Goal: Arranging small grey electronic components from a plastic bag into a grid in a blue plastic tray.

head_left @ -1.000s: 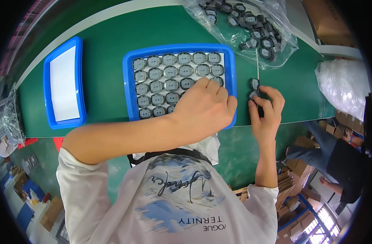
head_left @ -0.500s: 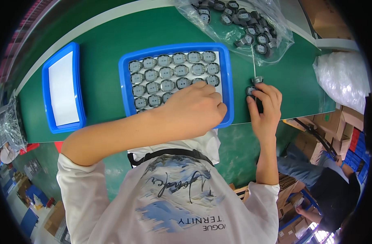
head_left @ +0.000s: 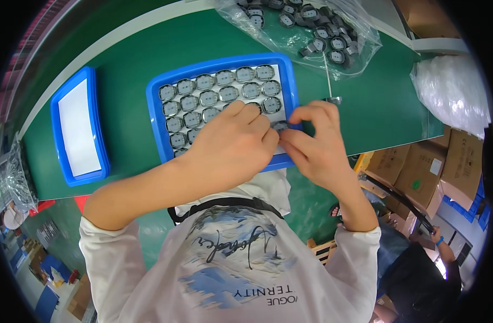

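Observation:
In front of me is a blue tray [head_left: 156,121] with a white liner, bearing rows of small round grey parts [head_left: 225,77] with dark rims. My left hand [head_left: 233,142] is over the tray's near part, its fingers curled closed; whatever is in them is hidden. My right hand [head_left: 319,142] reaches over the tray's right rim. Between its thumb and index finger it pinches a small grey housing [head_left: 280,125], close beside the left hand's fingertips. On the green table right of the tray lies a small metallic piece [head_left: 334,100], at the end of a thin white line.
At the back right, an open clear plastic bag [head_left: 359,64] holds many loose grey parts. A stack of blue trays [head_left: 101,134] with a white sheet stands left. A bundle of clear wrap [head_left: 451,97] lies at the right edge. Cardboard boxes [head_left: 419,167] and another person [head_left: 419,274] are beyond.
My right hand has moved left from the table onto the tray's right side, bringing a grey housing with it. My left hand stays over the tray. The view has shifted slightly.

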A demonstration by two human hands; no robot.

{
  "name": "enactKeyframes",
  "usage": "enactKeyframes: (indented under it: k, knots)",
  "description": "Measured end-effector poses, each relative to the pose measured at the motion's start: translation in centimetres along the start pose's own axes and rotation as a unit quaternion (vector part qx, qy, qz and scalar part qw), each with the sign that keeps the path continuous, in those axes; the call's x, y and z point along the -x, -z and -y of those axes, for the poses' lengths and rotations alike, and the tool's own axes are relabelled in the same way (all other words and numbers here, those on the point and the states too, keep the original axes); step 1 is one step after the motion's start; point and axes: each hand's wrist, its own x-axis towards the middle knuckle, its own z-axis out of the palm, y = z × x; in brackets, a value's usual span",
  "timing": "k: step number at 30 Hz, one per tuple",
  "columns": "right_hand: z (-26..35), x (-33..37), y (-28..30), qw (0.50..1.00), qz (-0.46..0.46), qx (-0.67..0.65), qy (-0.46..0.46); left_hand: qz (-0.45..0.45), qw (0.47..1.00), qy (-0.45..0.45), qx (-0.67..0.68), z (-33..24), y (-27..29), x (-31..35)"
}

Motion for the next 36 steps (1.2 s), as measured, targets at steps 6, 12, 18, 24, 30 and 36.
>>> enactKeyframes:
  k: [6,12,18,24,30,36]
  knots:
    - [-0.4,-1.0,0.1,0.999,0.043,0.027,0.010,-0.027,1.000,0.009,0.008,0.7,-0.3,0.4]
    - [-0.6,-1.2,-0.3,0.999,0.027,0.034,0.024,-0.053,0.998,0.021,-0.005,0.5,-0.9,0.2]
    - [-1.2,-1.6,-0.3,0.998,0.039,0.032,0.037,-0.037,0.999,0.032,-0.004,0.7,-1.0,0.0]
    - [-2.2,-1.9,1.9,1.000,-0.004,0.006,-0.016,-0.058,0.994,0.073,0.054,2.1,2.3,1.1]
    - [-7.1,0.4,5.0,0.975,0.052,-0.001,-0.217,-0.091,0.981,0.164,0.058,3.1,4.9,4.1]
    - [-9.3,-0.3,5.5,0.969,0.029,-0.054,-0.238,0.014,0.989,0.110,0.103,0.9,3.3,2.9]
